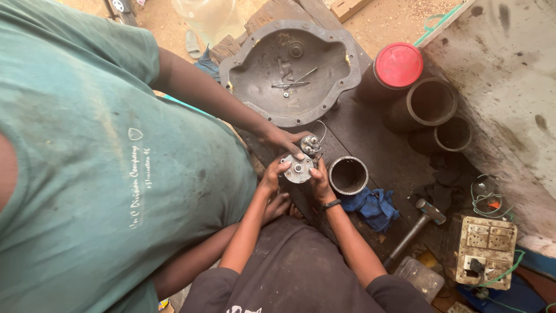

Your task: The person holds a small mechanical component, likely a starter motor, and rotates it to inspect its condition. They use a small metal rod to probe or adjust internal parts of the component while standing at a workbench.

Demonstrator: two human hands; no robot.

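L hand (pixel 270 177) & R hand (pixel 319 181) both grasp a round metal part (pixel 298 168), held just above the dark table (pixel 376 150). A co-worker's hand (pixel 284 139) grips a smaller terminal piece (pixel 311 145) touching the part's top edge. Short pipe (pixel 348 175) stands just R of the part, blue rag (pixel 373 207) & hammer (pixel 417 227) beyond. Big metal cover (pixel 289 69) w/ loose bits behind; red-capped tube (pixel 398 65) far R. Co-worker's green shirt (pixel 87 162) blocks the left.

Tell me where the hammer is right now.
In the head view, the hammer lies on the dark bench at lower right, between the blue rag and the socket board.
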